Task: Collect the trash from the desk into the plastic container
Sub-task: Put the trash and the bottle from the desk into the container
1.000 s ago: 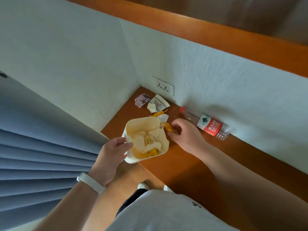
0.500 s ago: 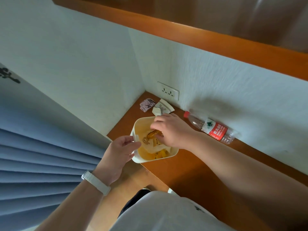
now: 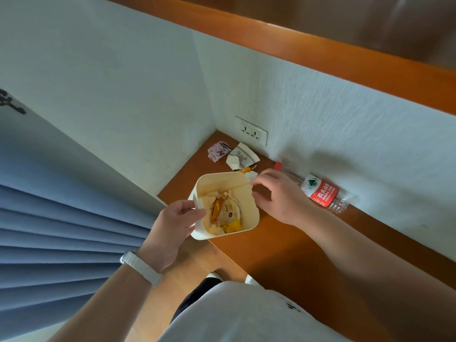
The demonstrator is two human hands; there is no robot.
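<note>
Cream plastic container (image 3: pixel 248 201) sits at centre frame by the desk (image 3: pixel 283 248) edge; your left hand (image 3: pixel 172 223) grips its lower-left rim. Your right hand (image 3: pixel 278 196) hovers at the right rim, fingers loosely curled, apparently empty. Orange wrapper (image 3: pixel 246 170) lies just above those fingertips, against the far rim: right hand nearer, reach likely short, up-left. Bottle (image 3: pixel 319 192) lies right of that hand, long axis along the wall.

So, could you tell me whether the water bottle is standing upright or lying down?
Lying down: the water bottle rests on its side on the desk, along the wall, red cap on.
</note>
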